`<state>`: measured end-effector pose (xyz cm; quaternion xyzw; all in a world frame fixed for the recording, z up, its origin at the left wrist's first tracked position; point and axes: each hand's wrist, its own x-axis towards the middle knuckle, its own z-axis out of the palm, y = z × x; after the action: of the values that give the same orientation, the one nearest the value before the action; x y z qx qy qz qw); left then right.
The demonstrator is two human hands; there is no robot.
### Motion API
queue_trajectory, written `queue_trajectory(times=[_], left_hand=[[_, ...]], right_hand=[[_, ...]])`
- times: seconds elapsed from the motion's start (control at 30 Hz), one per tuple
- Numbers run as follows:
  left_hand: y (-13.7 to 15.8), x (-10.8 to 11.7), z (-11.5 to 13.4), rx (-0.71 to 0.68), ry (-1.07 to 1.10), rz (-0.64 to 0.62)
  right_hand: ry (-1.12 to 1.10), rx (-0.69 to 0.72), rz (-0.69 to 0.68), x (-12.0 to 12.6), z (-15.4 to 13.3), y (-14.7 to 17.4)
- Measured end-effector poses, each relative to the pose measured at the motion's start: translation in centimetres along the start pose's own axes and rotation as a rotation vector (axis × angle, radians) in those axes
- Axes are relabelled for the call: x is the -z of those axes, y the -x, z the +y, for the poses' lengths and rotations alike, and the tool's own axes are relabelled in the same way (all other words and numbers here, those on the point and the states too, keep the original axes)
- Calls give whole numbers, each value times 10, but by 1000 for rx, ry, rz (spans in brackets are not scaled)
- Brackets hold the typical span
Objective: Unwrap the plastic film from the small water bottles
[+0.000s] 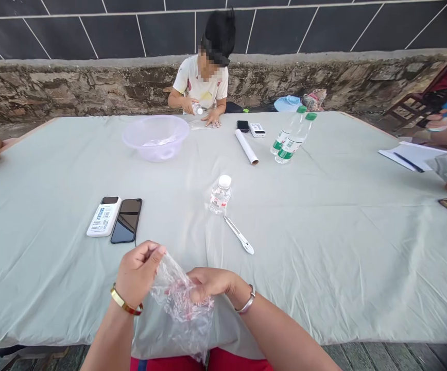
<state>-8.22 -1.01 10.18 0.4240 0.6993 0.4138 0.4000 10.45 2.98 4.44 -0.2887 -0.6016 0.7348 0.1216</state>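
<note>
crumpled see-through plastic film (188,312), reddish patches, between left hand (138,270) pinching top and right hand (218,283) clutching middle. translucent lilac round plastic basin (131,139): crinkled clear sheet (161,141) inside. small clear white-capped plastic bottle (219,199), contents unclear.

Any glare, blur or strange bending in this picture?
Head view, near: clear plastic in the left hand and right hand glints in soft light; head view, far: white lines on the dark wall lean outward, probably lens distortion, and the person opposite has a pixelated face.
</note>
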Motion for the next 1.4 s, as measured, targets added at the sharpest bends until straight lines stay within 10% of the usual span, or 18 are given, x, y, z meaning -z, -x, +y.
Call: queue_trajectory(times=[0.1, 0.23, 0.37, 0.47, 0.6, 0.83, 1.0, 1.13, 1.27, 1.4], left_hand=[[-24, 5, -26, 96, 35, 152], [-28, 6, -37, -128, -209, 227], [-13, -7, -30, -367, -379, -333], [-5, -19, -35, -154, -238, -650], [-5, -16, -45, 104, 176, -732], [-25, -22, -16, 376, 876, -214], [-34, -53, 2, 8, 480, 161], [-28, -56, -2, -207, 21, -19], [-19, -50, -13, -74, 281, -270], [-18, -57, -15, -21, 531, -185]], right_hand=[[149, -168, -330, 21, -3, 19], [402, -134, -170, 36, -20, 29], [531, -84, -156, 46, -41, 27], [541, -40, -20, 58, -53, 29], [662, -97, 138, 71, -52, 34], [1005, -151, 153, 36, -20, 16], [1103, -32, 83, -5, -19, 14], [867, 178, 259, 1, -45, 24], [460, 318, 682, 11, -48, 14], [287, 394, 822, -8, -26, -10]])
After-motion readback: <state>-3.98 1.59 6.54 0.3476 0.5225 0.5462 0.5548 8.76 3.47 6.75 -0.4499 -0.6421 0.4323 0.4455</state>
